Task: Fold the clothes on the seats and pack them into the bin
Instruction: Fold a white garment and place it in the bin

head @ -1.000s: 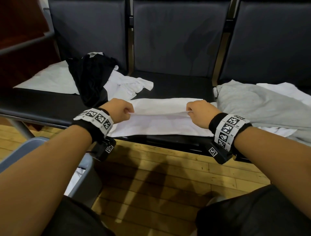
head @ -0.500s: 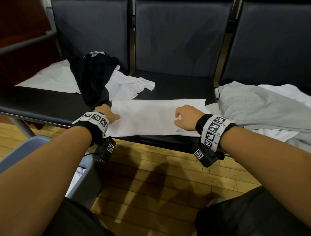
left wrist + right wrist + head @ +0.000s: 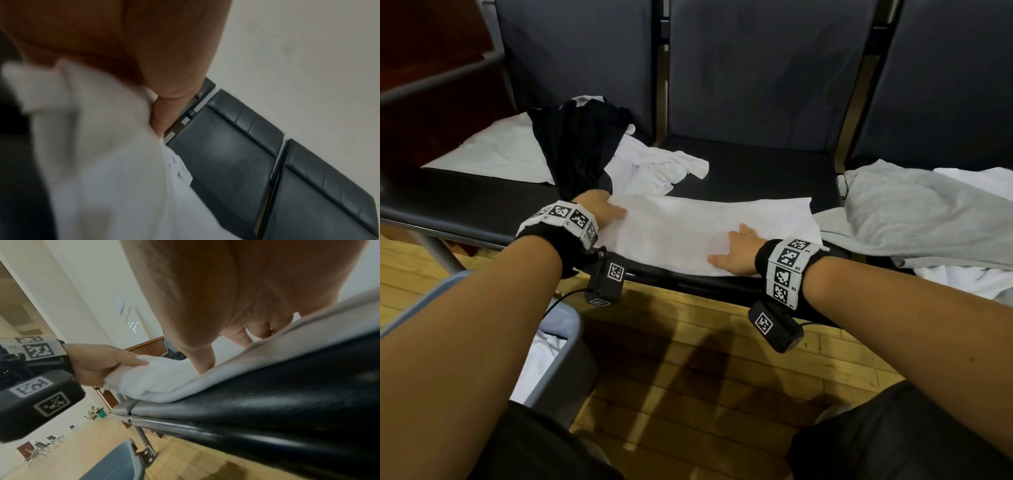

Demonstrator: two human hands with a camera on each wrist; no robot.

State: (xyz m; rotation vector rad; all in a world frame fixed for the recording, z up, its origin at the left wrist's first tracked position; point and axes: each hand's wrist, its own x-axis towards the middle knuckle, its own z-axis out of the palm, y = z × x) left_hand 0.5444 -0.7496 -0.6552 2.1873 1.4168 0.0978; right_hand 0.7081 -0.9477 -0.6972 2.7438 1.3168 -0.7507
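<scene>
Now the white garment [image 3: 709,229] lies as a long folded band along the front edge of the middle seat [image 3: 756,171], and both hands rest on it. The left hand [image 3: 599,209] sits at the band's left end; from the right wrist view its fingers [image 3: 131,361] lie along the top of the cloth with the thumb lower at the end, so it seems to be clasping that end, though how firmly I cannot tell. The right hand [image 3: 736,253] is spread flat, fingers straight, pressing the cloth near its right end and front edge, holding nothing.

I judge the step in hand to be smoothing this fold before the next fold across. To do it well, keep the right palm flat as an anchor and sweep outward so that trapped air and wrinkles leave toward the free right end. The band's front edge lies close to the seat's lip, so press down rather than pull forward, or it may slide off. Then bring one end over to meet the other squarely, edges aligned.

Just beside the left hand lies a black garment [image 3: 578,150], and a grey garment [image 3: 914,212] touches the band's right end; keep both out of the fold. The bin [image 3: 565,363] stands on the floor below the left forearm, with white cloth already inside.
</scene>
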